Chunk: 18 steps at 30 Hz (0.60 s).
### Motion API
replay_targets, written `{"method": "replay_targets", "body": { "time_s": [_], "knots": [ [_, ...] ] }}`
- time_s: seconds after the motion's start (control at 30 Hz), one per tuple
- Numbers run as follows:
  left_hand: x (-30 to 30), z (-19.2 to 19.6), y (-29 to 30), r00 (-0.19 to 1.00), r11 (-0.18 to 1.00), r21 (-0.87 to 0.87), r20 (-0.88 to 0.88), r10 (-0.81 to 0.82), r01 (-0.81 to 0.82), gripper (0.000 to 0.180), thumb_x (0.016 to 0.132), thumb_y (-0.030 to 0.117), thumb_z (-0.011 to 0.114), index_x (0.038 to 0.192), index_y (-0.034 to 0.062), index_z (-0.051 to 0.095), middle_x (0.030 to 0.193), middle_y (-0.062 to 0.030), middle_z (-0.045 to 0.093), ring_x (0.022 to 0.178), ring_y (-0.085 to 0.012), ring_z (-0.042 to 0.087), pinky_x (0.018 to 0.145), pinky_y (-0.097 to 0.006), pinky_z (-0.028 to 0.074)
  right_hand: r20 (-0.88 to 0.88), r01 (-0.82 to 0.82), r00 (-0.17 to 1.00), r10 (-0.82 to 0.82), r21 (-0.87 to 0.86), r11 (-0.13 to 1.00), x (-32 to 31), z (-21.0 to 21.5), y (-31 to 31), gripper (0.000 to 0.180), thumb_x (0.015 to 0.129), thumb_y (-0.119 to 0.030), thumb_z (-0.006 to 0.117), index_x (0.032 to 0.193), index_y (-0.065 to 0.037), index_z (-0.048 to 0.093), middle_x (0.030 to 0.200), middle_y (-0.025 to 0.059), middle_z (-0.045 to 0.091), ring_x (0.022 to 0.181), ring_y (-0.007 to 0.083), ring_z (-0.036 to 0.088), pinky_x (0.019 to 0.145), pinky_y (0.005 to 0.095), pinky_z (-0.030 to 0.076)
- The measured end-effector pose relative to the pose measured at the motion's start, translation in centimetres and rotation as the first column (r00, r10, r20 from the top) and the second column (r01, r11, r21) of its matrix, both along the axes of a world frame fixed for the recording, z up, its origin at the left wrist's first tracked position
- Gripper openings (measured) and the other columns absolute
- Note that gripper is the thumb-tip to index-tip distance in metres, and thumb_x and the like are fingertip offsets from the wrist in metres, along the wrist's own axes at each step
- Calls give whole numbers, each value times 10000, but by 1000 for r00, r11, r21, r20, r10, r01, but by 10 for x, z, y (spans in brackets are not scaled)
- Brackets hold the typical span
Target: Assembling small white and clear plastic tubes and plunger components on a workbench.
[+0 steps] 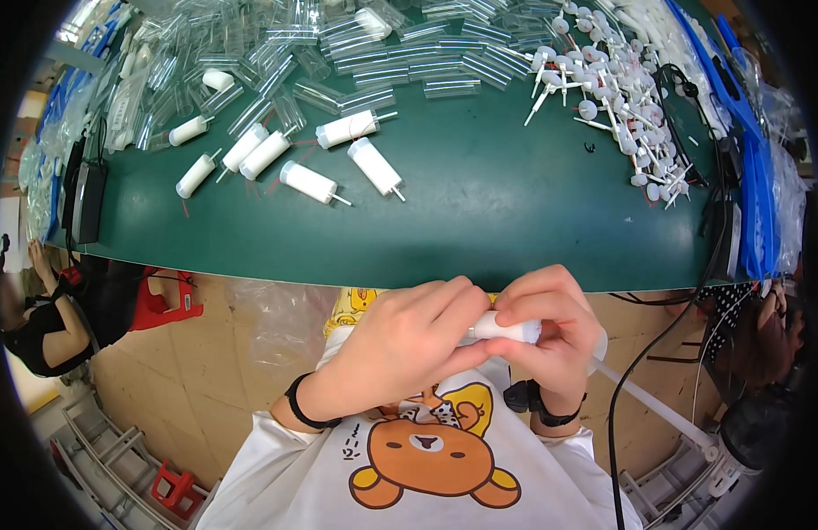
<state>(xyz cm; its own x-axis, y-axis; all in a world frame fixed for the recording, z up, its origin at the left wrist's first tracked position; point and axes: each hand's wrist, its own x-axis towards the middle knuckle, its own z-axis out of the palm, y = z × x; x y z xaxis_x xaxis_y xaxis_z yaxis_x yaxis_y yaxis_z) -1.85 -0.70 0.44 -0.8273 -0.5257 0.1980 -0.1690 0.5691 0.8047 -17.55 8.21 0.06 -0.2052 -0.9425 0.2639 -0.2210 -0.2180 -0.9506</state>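
Gripping a small white cylinder (506, 329) between both hands, I hold it just off the near edge of the desk (479, 212), above my lap. My left hand (409, 344) is closed on its left end; my right hand (555, 331) pinches the right end, fingers curled over it. I judge I'm pressing its parts together, so next comes a firm, straight push. At 11 o'clock lie 6 finished white cylinders (311, 183) with pins. Clear tubes (382, 62) pile at 12 o'clock, white plungers (612, 97) at 1 o'clock.
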Motion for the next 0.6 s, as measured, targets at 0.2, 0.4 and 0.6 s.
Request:
{"method": "replay_targets", "body": {
  "time_s": [0.2,0.4,0.6],
  "knots": [
    [-1,-6,6,999,983,182,-41,-12,19,320,727,229,721,815,38,480,711,-89,518,592,-269,556,518,-347,445,38,16,999,-14,-46,999,6,-2,3,277,631,-80,799,855,-30,644,838,85,612,738,183,580,609,275,458],
    [3,-6,-1,997,952,298,-36,-70,77,304,727,174,710,840,33,466,725,-104,537,602,-293,563,528,-359,444,20,15,1000,-15,-23,1000,12,-4,-2,268,614,-96,811,831,-46,660,822,70,604,778,183,551,628,273,447],
    [0,-14,6,997,949,314,-83,8,18,287,732,99,662,925,32,460,751,-115,541,612,-287,568,525,-353,446,-50,30,998,-28,42,999,14,-15,-4,311,596,-120,818,868,-54,683,981,81,527,851,191,498,687,276,428]
  ]
}}
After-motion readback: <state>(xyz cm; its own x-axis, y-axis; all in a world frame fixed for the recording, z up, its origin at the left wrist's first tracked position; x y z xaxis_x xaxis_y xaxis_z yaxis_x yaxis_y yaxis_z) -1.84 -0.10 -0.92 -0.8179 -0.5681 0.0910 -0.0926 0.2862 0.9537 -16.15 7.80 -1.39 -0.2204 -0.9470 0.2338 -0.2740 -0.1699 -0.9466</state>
